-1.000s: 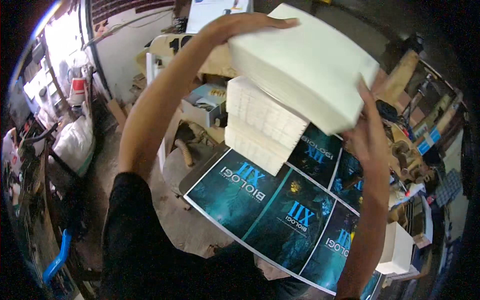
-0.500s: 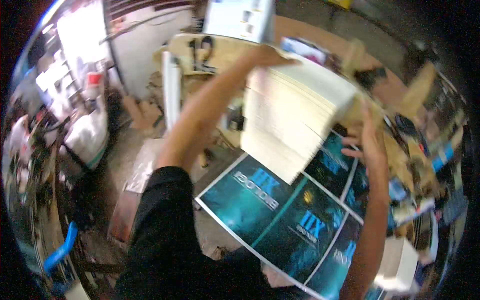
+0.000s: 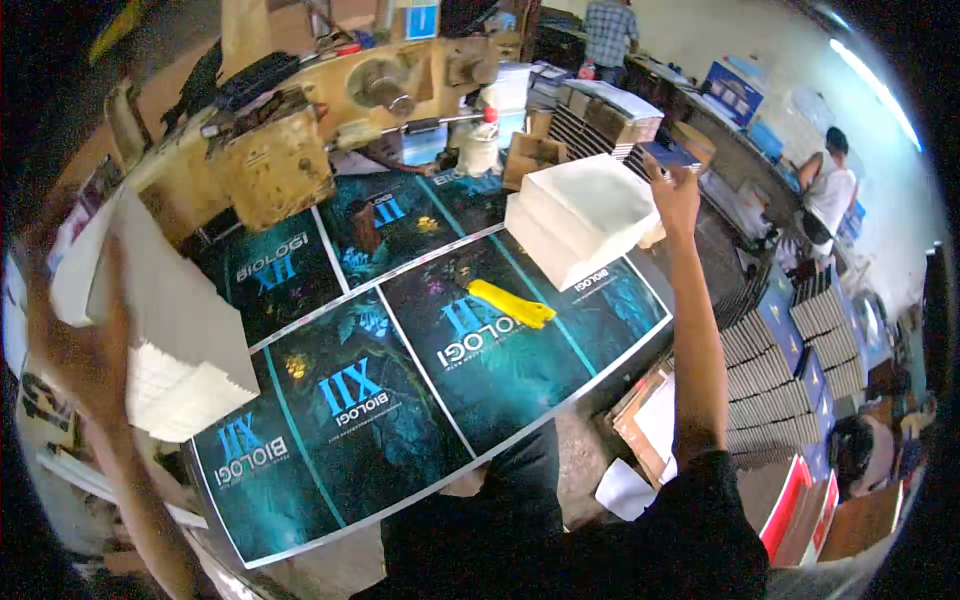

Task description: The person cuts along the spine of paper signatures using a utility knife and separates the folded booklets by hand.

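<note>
My left hand (image 3: 85, 345), blurred, has its fingers stretched apart against the near side of a tall stack of white book blocks (image 3: 190, 330). That stack rests on the left end of printed teal cover sheets (image 3: 410, 420). My right hand (image 3: 675, 195) reaches out to the far right, fingers bent around the edge of a small dark blue book-like piece (image 3: 668, 153). Just left of it sits a second pile of white book blocks (image 3: 580, 215), on the sheets' right end. Between the piles lies a crumpled yellow strip (image 3: 512, 304).
A worn yellowish machine (image 3: 275, 165) stands along the sheets' far side, with a white bottle (image 3: 480, 145) beside it. Tall stacks of blue-covered books (image 3: 770, 370) rise to the right. Two other people (image 3: 830, 190) are further back. Red-covered books (image 3: 790, 510) stand lower right.
My view has swung right, so the stack at my left hand now appears at the far left. My right hand has gone from open beside that stack to the dark blue piece.
</note>
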`<state>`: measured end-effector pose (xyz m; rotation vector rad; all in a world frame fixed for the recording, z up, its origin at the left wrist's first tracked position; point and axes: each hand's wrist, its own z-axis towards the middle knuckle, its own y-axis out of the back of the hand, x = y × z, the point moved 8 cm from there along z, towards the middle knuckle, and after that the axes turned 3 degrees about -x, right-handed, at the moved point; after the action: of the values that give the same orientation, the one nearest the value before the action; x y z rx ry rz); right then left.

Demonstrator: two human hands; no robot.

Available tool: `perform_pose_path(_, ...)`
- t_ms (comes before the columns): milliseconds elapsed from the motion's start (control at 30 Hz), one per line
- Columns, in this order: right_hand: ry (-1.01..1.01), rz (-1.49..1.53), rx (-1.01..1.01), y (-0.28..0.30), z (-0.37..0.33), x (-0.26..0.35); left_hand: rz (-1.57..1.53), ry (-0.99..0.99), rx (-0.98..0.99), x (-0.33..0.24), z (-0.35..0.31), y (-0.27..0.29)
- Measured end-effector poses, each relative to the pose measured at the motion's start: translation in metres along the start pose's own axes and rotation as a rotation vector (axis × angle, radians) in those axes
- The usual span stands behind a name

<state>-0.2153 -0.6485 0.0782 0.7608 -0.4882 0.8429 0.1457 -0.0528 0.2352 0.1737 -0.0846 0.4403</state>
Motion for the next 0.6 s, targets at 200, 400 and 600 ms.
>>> perform_pose_path(200, -0.736, 0.341, 0.433, -0.048, -0.044, -0.097, -0.417, 0.163, 0.547, -0.148, -0.052, -0.094)
perform_pose_path(400, -0.601, 0.354, 0.409, -0.051, -0.029, -0.117, -0.779, 0.304, 0.92, -0.199, -0.137, -0.175)
perform_pose_path(600, -0.49, 0.566, -0.137, 0.007, -0.067, -0.039, -0.905, 0.345, 1.038, -0.231, -0.165, -0.176)
